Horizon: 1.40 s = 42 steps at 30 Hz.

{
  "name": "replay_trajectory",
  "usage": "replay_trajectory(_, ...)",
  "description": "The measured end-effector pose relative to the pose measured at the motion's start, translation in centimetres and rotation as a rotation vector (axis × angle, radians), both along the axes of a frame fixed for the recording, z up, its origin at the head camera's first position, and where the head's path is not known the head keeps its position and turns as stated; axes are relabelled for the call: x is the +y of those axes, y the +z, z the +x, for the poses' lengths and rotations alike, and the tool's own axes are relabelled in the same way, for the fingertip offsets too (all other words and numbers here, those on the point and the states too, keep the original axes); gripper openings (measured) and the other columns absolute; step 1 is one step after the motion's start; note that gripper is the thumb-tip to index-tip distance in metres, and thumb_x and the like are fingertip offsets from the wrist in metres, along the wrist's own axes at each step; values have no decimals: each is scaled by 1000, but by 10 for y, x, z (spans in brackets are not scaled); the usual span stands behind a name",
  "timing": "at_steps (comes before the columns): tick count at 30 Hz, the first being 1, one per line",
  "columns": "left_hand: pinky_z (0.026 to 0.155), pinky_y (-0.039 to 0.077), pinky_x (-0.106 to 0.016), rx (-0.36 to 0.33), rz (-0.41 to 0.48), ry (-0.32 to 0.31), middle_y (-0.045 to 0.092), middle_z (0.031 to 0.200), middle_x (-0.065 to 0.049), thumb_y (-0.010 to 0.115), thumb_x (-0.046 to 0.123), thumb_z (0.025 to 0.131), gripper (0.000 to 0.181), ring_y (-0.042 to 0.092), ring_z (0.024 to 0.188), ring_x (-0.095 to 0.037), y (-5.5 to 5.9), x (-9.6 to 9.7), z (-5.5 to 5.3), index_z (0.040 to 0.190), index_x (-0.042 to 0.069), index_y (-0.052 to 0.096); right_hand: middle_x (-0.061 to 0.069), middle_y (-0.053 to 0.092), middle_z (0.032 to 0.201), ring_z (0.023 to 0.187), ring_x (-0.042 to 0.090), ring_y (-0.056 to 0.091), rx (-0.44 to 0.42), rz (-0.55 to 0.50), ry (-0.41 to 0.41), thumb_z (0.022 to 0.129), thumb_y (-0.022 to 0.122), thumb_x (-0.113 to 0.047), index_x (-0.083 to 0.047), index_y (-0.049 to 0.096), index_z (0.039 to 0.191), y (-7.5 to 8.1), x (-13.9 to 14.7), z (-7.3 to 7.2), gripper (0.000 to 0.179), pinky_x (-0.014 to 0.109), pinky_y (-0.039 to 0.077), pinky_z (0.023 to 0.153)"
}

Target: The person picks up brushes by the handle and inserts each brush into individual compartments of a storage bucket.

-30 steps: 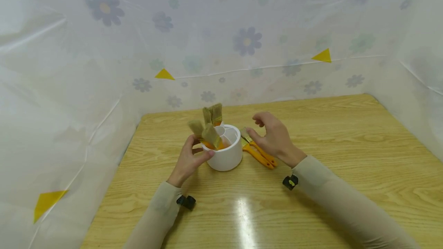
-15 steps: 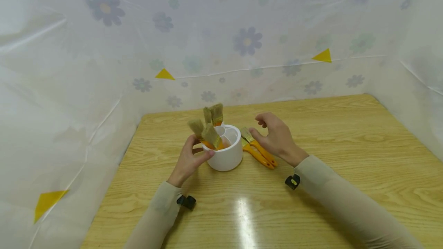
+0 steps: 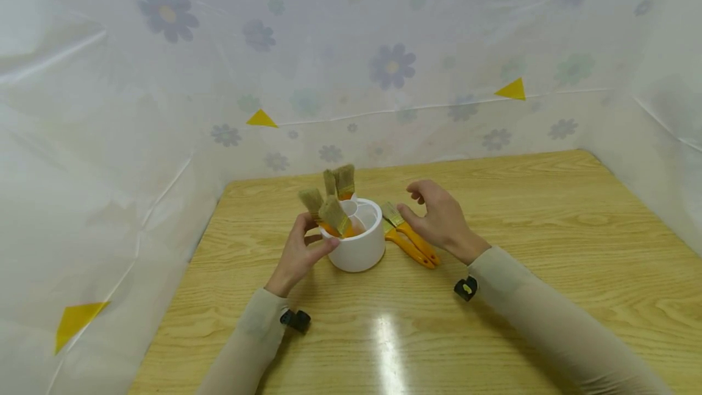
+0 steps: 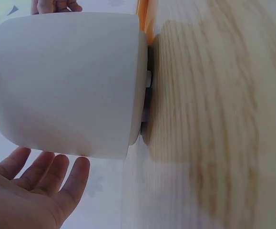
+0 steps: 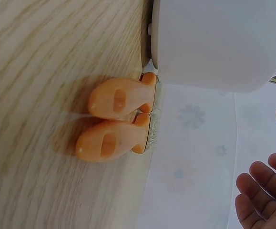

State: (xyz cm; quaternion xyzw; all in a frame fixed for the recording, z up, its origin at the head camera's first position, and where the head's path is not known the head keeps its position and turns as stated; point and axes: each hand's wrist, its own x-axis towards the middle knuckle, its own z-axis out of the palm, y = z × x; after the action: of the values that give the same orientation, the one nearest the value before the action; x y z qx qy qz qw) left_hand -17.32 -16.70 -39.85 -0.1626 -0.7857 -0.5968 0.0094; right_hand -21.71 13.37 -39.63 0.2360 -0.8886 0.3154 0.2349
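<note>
A round white holder [image 3: 359, 255] with inner dividers stands on the table, several paintbrushes [image 3: 336, 215] leaning in its left and back parts, bristles up. My left hand [image 3: 298, 256] holds its left side, thumb at the front rim; the left wrist view shows fingertips against the white wall [image 4: 66, 86]. Right of the holder, two paintbrushes with orange handles [image 3: 418, 244] lie side by side, bristles pointing away. Just above them hovers my right hand [image 3: 439, 221], fingers loosely bent and holding nothing. In the right wrist view the two handles [image 5: 111, 140] lie apart from that hand [image 5: 266, 195].
The wood-grain table [image 3: 548, 230] extends to both sides and toward me. A whitish sheet with a flower pattern [image 3: 329, 78] hangs behind it, and pale sheeting [image 3: 109, 200] closes off the left side. Yellow triangles [image 3: 511, 89] mark the sheets.
My right hand has drifted slightly right and a little lower over the loose paintbrushes. The left hand and holder keep their place.
</note>
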Motion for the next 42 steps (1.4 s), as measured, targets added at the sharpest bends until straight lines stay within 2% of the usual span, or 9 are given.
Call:
replay_trajectory(4,102,40,-51,10,-16,6,43,136,-16,69,15,87,61,41,126,-32,-13,-4,-8,139,4,39,8,59,98,83,27,57,0,7,-5,88,66,-34,-6,59,115,-2,1,-2,39,38,50,68)
replay_trajectory(11,101,42,-45,19,-29,14,45,135,-10,69,25,87,61,43,125,-26,-15,-5,-7,139,10,41,11,59,99,82,27,56,-23,5,0,89,65,-34,-6,57,115,-6,3,-4,39,38,49,67)
replay_trajectory(17,102,40,-48,1,-24,-3,43,137,-13,69,20,87,64,42,126,-29,-15,-6,-7,142,9,38,9,58,100,82,24,55,-43,24,-7,90,64,-35,-6,57,116,-7,4,-5,39,38,49,68)
replay_trajectory(21,101,40,-51,-3,-28,-8,44,135,-16,69,15,86,64,41,125,-32,-11,-5,-5,141,5,37,11,58,102,84,26,56,-77,35,-7,91,63,-36,-6,56,117,-8,4,-6,41,38,49,68)
replay_trajectory(28,100,39,-55,9,-11,-10,44,131,-20,69,15,86,61,42,123,-35,15,3,9,135,-2,38,14,59,105,85,29,57,-134,52,-13,91,62,-37,-5,55,119,-7,4,-7,43,38,49,67)
replay_trajectory(37,101,37,-57,-9,-3,-18,42,132,-22,69,13,87,61,40,124,-37,16,2,10,136,-3,36,11,56,107,86,29,56,-187,74,-21,92,60,-39,-7,54,121,-10,4,-9,45,37,48,66)
replay_trajectory(42,102,38,-55,-22,-12,-17,42,134,-20,68,13,89,60,41,125,-36,16,0,9,138,-1,37,11,57,112,88,28,56,-258,90,-24,91,60,-40,-7,54,124,-10,3,-11,47,39,48,68)
